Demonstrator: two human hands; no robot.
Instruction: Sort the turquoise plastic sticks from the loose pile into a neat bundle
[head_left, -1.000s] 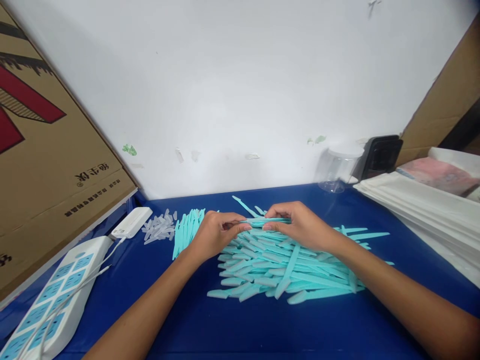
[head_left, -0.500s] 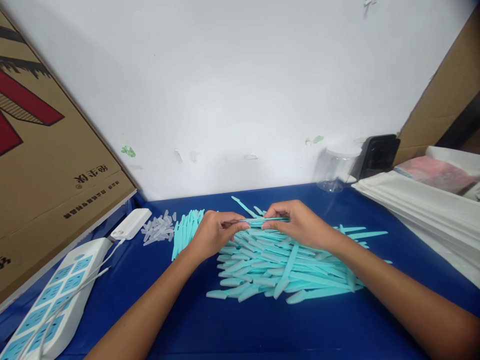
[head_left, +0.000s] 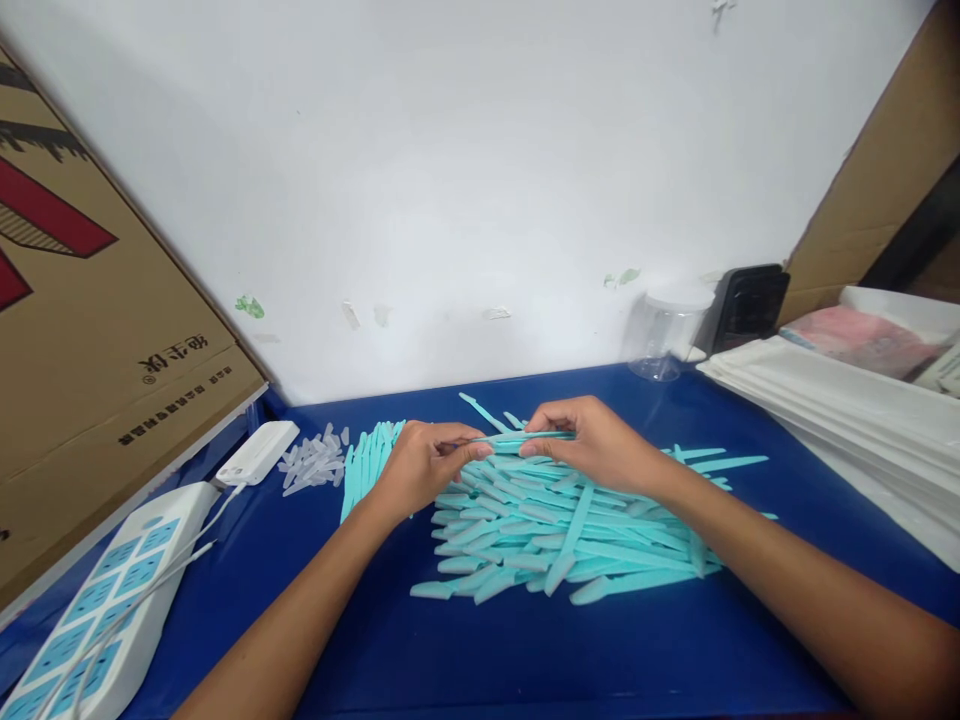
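A turquoise eyebrow razor [head_left: 517, 437] lies level between my two hands, above a big heap of the same razors [head_left: 517, 530]. My left hand [head_left: 427, 462] pinches its left end between thumb and fingers. The other end is gripped by my right hand [head_left: 589, 440], thumb below and fingers above. Whether more than one razor is in the grip I cannot tell. Left of my left hand lies a neater row of turquoise razors [head_left: 367, 460], partly hidden by that hand. Beside the row is a small pile of translucent blade caps [head_left: 315, 460].
A white power strip [head_left: 112, 590] with cables and a white charger [head_left: 259, 450] lie at the left, by a cardboard box [head_left: 112, 330]. At the back right stand a clear jar [head_left: 667, 330] and a black object [head_left: 750, 310]. White trays [head_left: 825, 410] are stacked at the right.
The whole view has shifted slightly. Both hands keep their grip in nearly the same place, and the left end of the razor is tilted a little differently.
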